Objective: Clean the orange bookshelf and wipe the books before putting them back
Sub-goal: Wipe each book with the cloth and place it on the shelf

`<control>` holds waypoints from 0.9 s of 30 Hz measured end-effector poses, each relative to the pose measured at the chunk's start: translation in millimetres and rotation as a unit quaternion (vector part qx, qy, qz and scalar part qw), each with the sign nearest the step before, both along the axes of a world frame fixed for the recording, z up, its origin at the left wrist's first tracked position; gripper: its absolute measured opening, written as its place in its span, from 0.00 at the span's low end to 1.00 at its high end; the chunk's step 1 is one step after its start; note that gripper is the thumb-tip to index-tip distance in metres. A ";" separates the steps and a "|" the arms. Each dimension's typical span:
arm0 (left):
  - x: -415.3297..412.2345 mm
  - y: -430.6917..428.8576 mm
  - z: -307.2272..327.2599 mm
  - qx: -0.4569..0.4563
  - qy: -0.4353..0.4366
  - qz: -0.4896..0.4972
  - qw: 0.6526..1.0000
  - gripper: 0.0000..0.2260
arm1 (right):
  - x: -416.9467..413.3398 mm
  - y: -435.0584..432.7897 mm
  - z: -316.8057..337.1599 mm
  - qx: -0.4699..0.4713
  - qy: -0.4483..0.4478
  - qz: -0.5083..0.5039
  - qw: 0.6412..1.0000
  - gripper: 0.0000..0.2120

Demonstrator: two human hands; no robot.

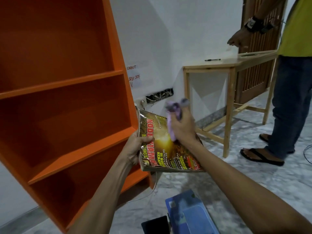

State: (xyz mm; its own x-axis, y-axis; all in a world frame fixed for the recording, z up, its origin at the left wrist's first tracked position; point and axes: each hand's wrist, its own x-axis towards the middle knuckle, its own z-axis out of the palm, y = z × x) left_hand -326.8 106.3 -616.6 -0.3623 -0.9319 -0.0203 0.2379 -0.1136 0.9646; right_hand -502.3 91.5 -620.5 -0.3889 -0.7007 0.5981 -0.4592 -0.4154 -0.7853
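**Fingers clamped: book (163,146) in your left hand (134,147), cloth (170,123) in your right hand (183,127)**

Left fingers curl round the spine edge and right fingers bunch the purple cloth onto the cover. Brace the floppy book from beneath and sweep flat from spine to open edge. It looks glossy and worn, with curled corners and red and yellow lettering. You hold it in mid-air, with the bare orange bookshelf (67,85) at its 9 o'clock and a blue book (195,215) on the floor at 6.

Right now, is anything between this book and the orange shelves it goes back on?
Nothing visible. The book, gripped by the left hand, sits just beside the orange bookshelf, whose visible compartments hold nothing.
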 end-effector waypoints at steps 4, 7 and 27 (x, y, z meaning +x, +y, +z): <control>-12.2 3.6 5.0 -0.018 0.019 0.008 1.000 0.15 | 28.3 0.4 19.0 -0.022 0.160 0.027 0.987 0.10; 3.8 7.2 9.3 -0.027 0.016 0.034 0.999 0.15 | -0.9 -12.6 -3.9 0.075 0.073 0.037 0.994 0.14; 17.8 13.8 14.8 -0.022 0.052 0.131 0.990 0.19 | 3.7 15.3 -51.1 0.111 0.030 0.056 0.992 0.13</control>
